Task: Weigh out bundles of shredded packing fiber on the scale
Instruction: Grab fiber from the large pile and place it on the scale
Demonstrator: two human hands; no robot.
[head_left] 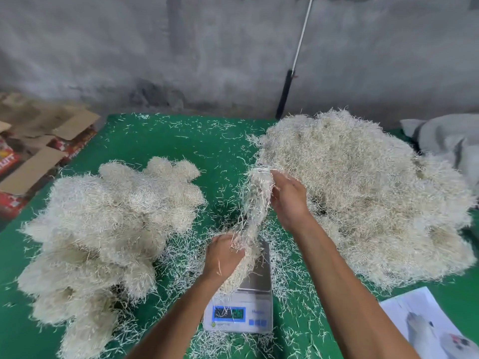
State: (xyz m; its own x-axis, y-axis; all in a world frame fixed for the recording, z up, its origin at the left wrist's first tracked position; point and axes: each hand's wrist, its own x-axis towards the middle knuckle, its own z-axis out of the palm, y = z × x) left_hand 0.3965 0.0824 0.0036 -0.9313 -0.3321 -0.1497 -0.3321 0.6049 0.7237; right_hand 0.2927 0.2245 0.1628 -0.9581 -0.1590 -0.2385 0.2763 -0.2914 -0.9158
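Fiber strand [255,203] between heaps [108,229], above scale [255,283]

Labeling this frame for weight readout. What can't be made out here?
- Scale display, head view: digits blurred and crossed by loose strands; unreadable.
- Scale platform: left part hidden by the fiber bundle and left hand.
- Right hand fingers: tips buried in the bundle.
- Printed sheet: cut off by the bottom-right edge.
- Cardboard boxes: cut off at left, print illegible.
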